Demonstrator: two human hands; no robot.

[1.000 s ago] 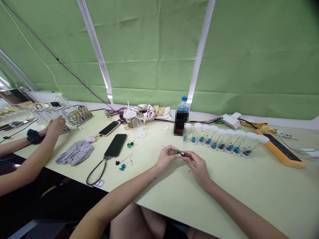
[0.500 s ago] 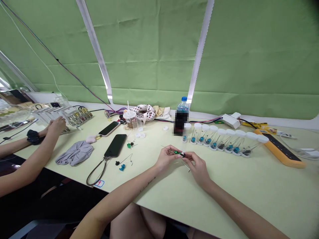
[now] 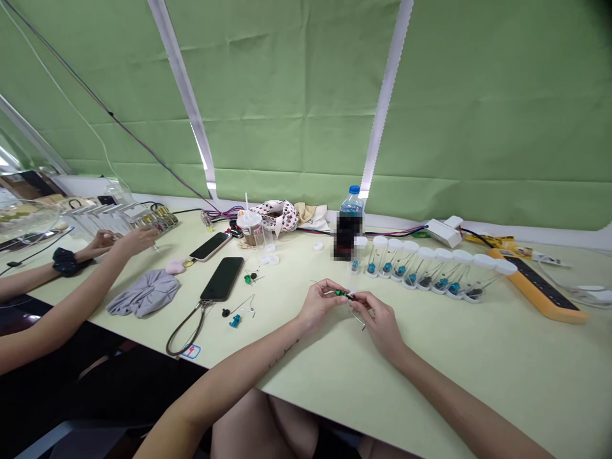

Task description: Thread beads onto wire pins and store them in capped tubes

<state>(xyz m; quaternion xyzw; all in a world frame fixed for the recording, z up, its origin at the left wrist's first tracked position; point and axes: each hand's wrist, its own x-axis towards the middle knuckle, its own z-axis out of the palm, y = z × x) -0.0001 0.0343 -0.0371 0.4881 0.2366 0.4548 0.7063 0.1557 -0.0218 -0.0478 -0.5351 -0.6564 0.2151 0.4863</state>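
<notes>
Over the table, my left hand [image 3: 315, 307] pinches a small green metal part [image 3: 339, 292] between thumb and fingers. Close against it, my right hand [image 3: 381, 317] has its fingertips closed on a small black piece [image 3: 350, 297], partly hidden by the fingers. A thin metal rod [image 3: 358, 320] sticks out below my right fingers. To the left lie a blue metal part [image 3: 234, 321], a black round piece [image 3: 226, 313] and a bent wire [image 3: 251, 310]. Farther back is another green part [image 3: 247, 278] beside a dark knob [image 3: 253, 276].
Clear tubes with white caps [image 3: 444, 254] holding blue and dark parts stand right. Behind them are a bottle [image 3: 352, 205] and an orange power strip [image 3: 545, 299]. Leftward are a phone [image 3: 222, 278], a grey cloth [image 3: 145, 294] and a co-worker's hands [image 3: 138, 241].
My hands stay in nearly the same place; the black piece between my fingertips is turned slightly. At the left, a co-worker's hand has moved right.
</notes>
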